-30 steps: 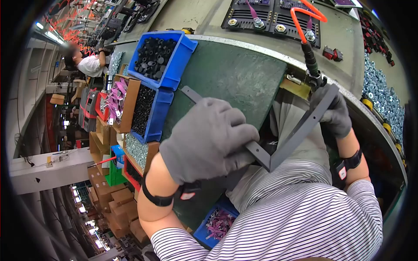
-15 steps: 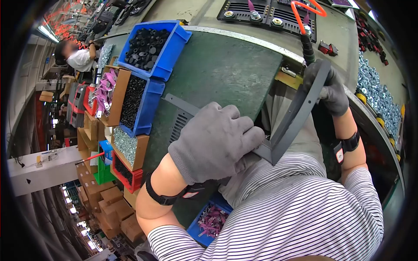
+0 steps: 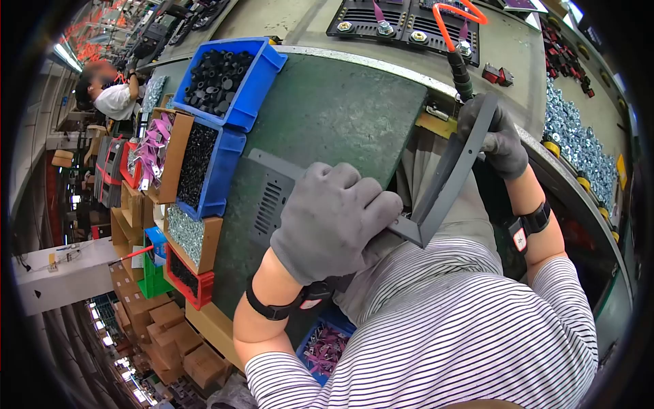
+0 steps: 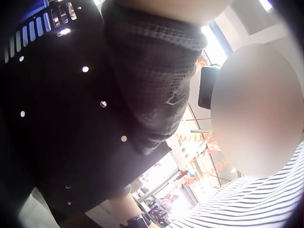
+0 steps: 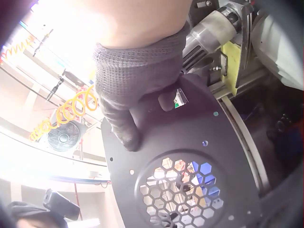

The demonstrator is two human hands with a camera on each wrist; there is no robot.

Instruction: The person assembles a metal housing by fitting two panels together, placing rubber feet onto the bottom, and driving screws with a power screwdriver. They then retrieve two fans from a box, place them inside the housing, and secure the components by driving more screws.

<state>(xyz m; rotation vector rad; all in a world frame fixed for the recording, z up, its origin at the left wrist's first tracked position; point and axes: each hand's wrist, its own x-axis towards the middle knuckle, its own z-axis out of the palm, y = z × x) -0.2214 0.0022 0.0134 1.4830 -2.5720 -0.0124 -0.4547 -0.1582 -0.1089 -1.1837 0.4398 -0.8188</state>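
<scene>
A dark grey bent metal panel (image 3: 458, 178) is held by both gloved hands over the person's lap. My left hand (image 3: 337, 221) grips its nearer left side, beside a face with vent slots (image 3: 270, 204). Toward the far right end, my right hand (image 3: 501, 140) holds the other side, partly behind its rim. Seen from the right wrist, the thumb of that hand (image 5: 126, 95) lies on the panel's face, and a fingertip shows in a rectangular cutout above a honeycomb grille (image 5: 180, 190). The left wrist view has the panel's dark holed face (image 4: 61, 114) beside the glove (image 4: 152, 80).
Blue bins of black caps (image 3: 262, 92) and small black parts (image 3: 225, 167) line the green bench (image 3: 340, 105) at left. A cable with a dark handle (image 3: 461, 78) hangs by the right hand. Slotted boards (image 3: 402, 34) and loose nuts (image 3: 575, 133) lie beyond.
The panel has turned, so its slotted face now shows left of my left hand. My right hand has stayed on the far end, and the head view has shifted slightly.
</scene>
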